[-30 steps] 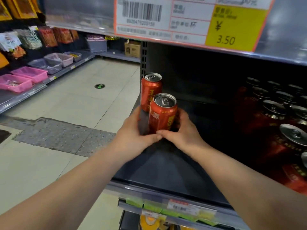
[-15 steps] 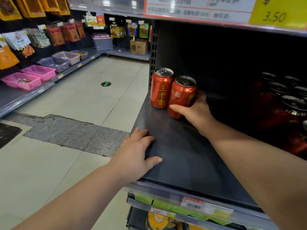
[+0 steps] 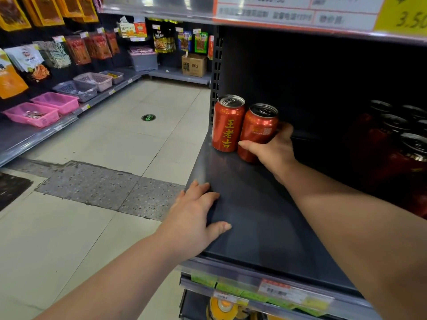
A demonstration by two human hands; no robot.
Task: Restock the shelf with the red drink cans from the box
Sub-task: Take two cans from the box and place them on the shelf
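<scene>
The right hand (image 3: 276, 150) was clamped on the right can (image 3: 258, 131), thumb across its front and fingers round the far side. That can stood on the dark shelf (image 3: 265, 218) near its left rear corner, leaning slightly and touching the left can (image 3: 227, 123), which stood upright with its yellow characters facing out. A second before, both hands had cupped this can out in front of the other; half a second before, it was already set beside its neighbour, and since then it had barely shifted, the right hand's grip unchanged.

The left hand (image 3: 196, 218) lay flat and spread on the shelf's left edge, holding nothing, fingers on the shelf surface and thumb pointing right. It had left the can within the last second and rested in much the same spot as half a second before.

More red cans (image 3: 402, 153) stood in shadow at the right of the shelf, well apart from the pair. The box could not be seen.
</scene>
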